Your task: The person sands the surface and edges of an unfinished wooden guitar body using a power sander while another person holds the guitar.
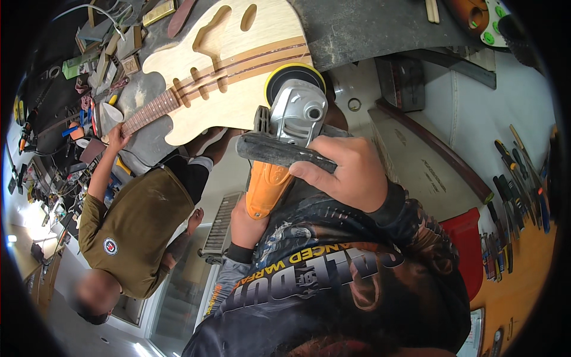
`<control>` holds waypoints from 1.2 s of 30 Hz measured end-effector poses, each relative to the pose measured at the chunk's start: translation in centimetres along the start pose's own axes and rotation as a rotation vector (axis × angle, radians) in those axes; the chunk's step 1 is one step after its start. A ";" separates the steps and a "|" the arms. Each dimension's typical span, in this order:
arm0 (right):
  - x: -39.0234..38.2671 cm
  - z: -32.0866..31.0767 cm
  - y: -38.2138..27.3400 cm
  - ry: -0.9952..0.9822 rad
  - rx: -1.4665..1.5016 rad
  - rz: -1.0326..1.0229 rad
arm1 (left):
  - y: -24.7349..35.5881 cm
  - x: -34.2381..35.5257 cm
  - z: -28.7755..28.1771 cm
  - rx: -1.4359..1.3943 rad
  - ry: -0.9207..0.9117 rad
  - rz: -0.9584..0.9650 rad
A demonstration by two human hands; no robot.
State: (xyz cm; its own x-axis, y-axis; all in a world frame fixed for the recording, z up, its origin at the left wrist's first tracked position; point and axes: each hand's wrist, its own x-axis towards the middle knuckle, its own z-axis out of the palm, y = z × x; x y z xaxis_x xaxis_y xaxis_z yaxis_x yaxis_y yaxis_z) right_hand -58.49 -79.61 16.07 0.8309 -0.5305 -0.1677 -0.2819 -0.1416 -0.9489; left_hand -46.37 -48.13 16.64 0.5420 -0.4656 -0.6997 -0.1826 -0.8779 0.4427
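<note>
An orange and silver angle sander (267, 184) with a round, yellow-rimmed black pad (275, 83) is between my hands. My right hand (351, 169) is closed around its black side handle (262, 150), thumb on top. My left hand (245, 221) grips the orange body from behind, its fingers mostly hidden. The pad overlaps the edge of a pale wooden electric guitar body (244, 95) with dark and brown stripes and routed cavities; whether they touch, I cannot tell. Its brown fretted neck (151, 113) points to the lower left, with another person's hand (118, 137) at its end.
A co-worker in an olive shirt (140, 229) stands at the left. Wood blocks (128, 47) and tools crowd the dark workbench (363, 30). To the right are a long dark wooden strip (437, 149), a red panel (464, 250) and a rack of hand tools (514, 190).
</note>
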 end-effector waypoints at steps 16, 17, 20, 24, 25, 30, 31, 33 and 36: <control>1.3 -1.2 0.2 0.015 0.002 -0.005 | 1.4 1.3 0.7 -0.050 0.022 0.026; 1.5 -1.4 0.1 0.025 0.009 0.010 | 1.6 1.6 0.6 -0.049 0.010 0.001; 1.5 -1.5 0.1 0.014 0.007 0.018 | 1.9 1.6 0.8 -0.070 0.024 0.010; 0.8 -1.6 0.0 -0.085 0.000 0.011 | 1.5 0.8 0.9 -0.051 0.035 0.029; 0.8 -1.5 0.1 -0.089 -0.018 0.001 | 1.4 0.8 0.9 -0.047 0.032 0.033; 1.6 -2.5 -0.4 -0.123 -0.011 0.080 | 2.1 1.8 0.9 -0.072 0.013 0.020; 1.5 -2.6 -0.4 -0.113 0.001 0.084 | 2.3 1.8 1.0 -0.089 0.025 0.022; 1.3 -2.4 -0.3 -0.102 0.012 0.089 | 2.1 1.6 1.2 -0.106 0.037 0.025; 0.7 -1.2 0.2 -0.066 0.005 -0.023 | 0.7 0.7 1.5 -0.107 0.035 0.023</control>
State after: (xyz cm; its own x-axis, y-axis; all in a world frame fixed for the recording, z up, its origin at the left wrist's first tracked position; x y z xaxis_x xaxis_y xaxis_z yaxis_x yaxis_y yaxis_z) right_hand -58.58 -81.00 16.11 0.8669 -0.4712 -0.1626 -0.2601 -0.1493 -0.9540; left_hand -47.40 -49.19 15.60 0.5677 -0.4791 -0.6694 -0.1074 -0.8493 0.5168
